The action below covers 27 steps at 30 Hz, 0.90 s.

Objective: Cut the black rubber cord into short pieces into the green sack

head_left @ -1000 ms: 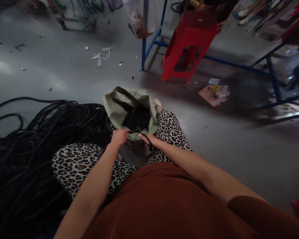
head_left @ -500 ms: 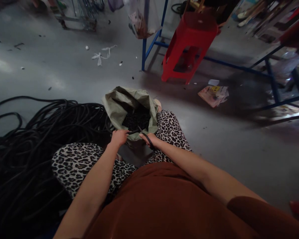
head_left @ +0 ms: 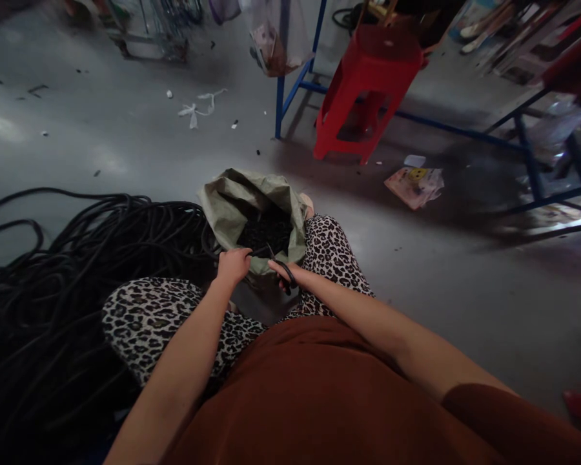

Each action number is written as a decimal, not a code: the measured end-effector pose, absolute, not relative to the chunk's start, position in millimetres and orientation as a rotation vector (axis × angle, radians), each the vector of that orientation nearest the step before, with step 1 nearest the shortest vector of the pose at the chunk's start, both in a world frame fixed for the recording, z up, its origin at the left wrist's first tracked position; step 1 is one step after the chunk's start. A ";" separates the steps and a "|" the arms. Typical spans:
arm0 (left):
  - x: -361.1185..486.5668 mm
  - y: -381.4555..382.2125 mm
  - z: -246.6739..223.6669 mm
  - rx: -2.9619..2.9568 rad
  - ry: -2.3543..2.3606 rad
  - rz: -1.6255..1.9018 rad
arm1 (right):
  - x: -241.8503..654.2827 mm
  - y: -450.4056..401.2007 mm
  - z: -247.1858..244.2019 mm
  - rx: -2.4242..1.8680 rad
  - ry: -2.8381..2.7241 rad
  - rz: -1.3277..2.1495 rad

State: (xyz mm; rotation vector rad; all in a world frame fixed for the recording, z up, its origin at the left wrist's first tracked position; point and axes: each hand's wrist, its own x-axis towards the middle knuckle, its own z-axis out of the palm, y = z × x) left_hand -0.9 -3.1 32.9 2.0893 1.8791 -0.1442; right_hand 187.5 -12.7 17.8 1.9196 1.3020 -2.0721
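My left hand (head_left: pixel 234 265) is closed around a black rubber cord (head_left: pixel 259 251), whose end sticks out over the near rim of a pale green woven sack (head_left: pixel 217 213). In my right hand (head_left: pixel 285 272) is a pair of scissors (head_left: pixel 290 276) with black handles. Their blades point up and left, right at the end of the cord; whether they touch it I cannot tell. Small black cut pieces (head_left: pixel 266 232) lie inside the open sack between my knees. A big heap of long black cord (head_left: pixel 101 232) spreads over the floor on my left.
Ahead to the right stands a red plastic stool (head_left: pixel 368 90) by a blue metal frame (head_left: pixel 279 110), from which a clear bag (head_left: pixel 275 45) hangs. A printed plastic bag (head_left: pixel 414 187) and white scraps (head_left: pixel 192 113) lie on the grey floor. A trolley (head_left: pixel 148 48) is at far left.
The scissor handles in my right hand have spread apart and the blades have shifted slightly left. The cord's free end looks shorter and points slightly more upward. The left hand has barely moved.
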 end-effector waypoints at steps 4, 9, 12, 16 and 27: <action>1.6 -3.5 33.1 2.088 1.869 -0.134 | 186.4 -12.1 19.2 1.860 1.308 -2.106; 4.4 -3.6 32.6 2.081 1.847 -0.114 | 185.0 -11.0 19.7 1.856 1.290 -2.074; 6.2 -3.9 32.6 2.089 1.828 -0.110 | 185.1 -10.7 17.7 1.852 1.292 -2.052; 7.6 -4.4 32.9 2.085 1.817 -0.125 | 185.5 -11.0 10.2 1.859 1.295 -2.046; 4.6 -5.6 28.5 2.154 1.765 -0.115 | 186.4 -11.7 0.3 1.835 1.323 -2.028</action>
